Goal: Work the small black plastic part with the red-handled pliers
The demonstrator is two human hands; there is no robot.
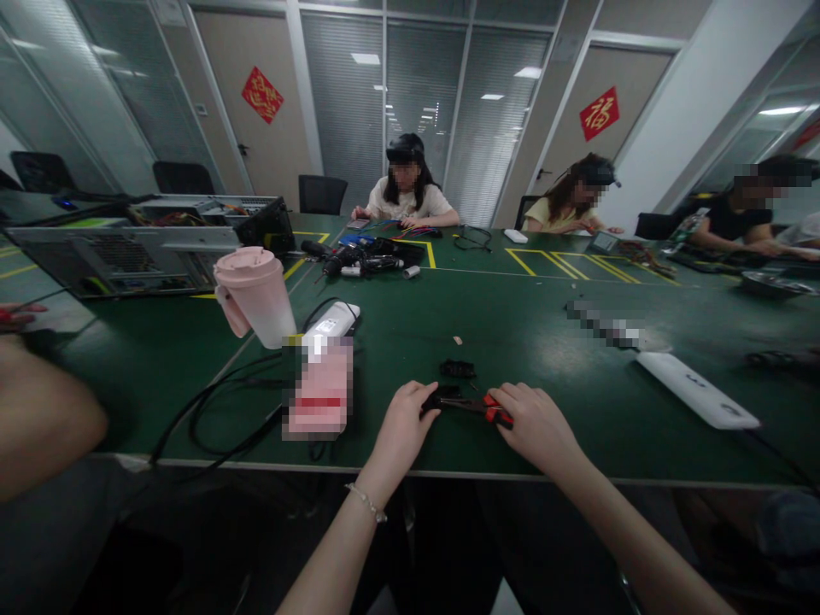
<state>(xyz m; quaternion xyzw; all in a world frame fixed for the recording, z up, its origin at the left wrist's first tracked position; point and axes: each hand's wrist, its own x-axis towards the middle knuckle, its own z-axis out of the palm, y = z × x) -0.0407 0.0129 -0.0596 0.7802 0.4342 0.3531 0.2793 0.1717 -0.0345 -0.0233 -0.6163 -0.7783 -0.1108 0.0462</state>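
Note:
My left hand (405, 420) is closed in a pinch on a small black part (442, 398) at the near edge of the green table (512, 333). My right hand (536, 424) is closed around a red-and-black hand tool (488, 409) whose tip points left, meeting the black part. Another small black piece (457, 369) lies on the table just beyond both hands. A bracelet sits on my left wrist.
A pink lidded cup (254, 295), a white charger with black cables (330, 325) and a blurred pink item stand to the left. A white power strip (697, 390) lies right. Computer cases (121, 248) sit far left. Three people work across the table; someone's arm (38, 418) is at my left.

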